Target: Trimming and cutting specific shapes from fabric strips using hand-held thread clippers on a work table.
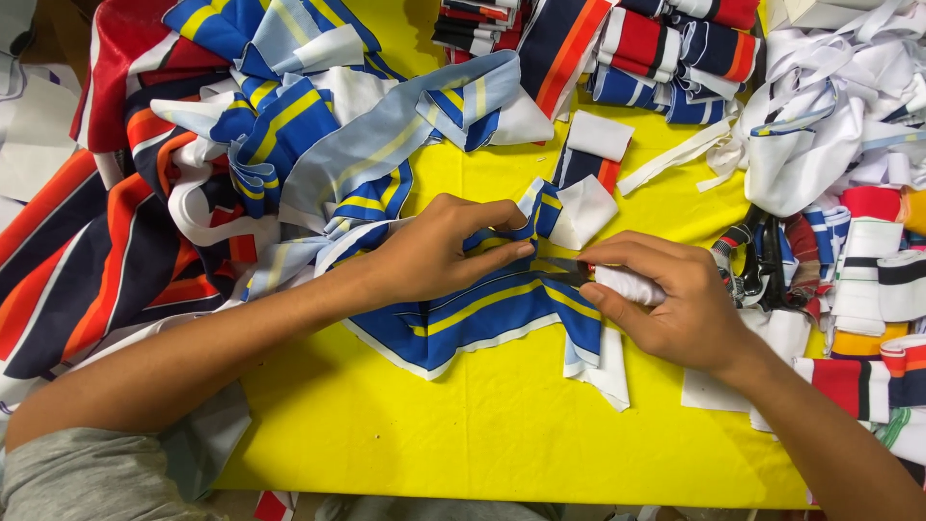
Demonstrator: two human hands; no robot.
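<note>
A blue fabric piece with yellow and white stripes (pixel 482 314) lies on the yellow tabletop (pixel 463 425). My left hand (pixel 439 246) pinches its upper edge between thumb and fingers, close to a folded white corner (pixel 584 210). My right hand (pixel 656 294) grips a small tool with a white-wrapped handle (pixel 627 284); its dark metal tip (pixel 569 267) touches the fabric right beside my left fingertips. The tool's working end is partly hidden by my fingers.
A heap of striped blue, navy, orange and red fabric (pixel 193 164) fills the left. Folded striped stacks (pixel 666 53) sit at the back, white cloth (pixel 830 106) at the far right. Dark scissors (pixel 762 260) and folded pieces (pixel 878 289) lie by my right wrist.
</note>
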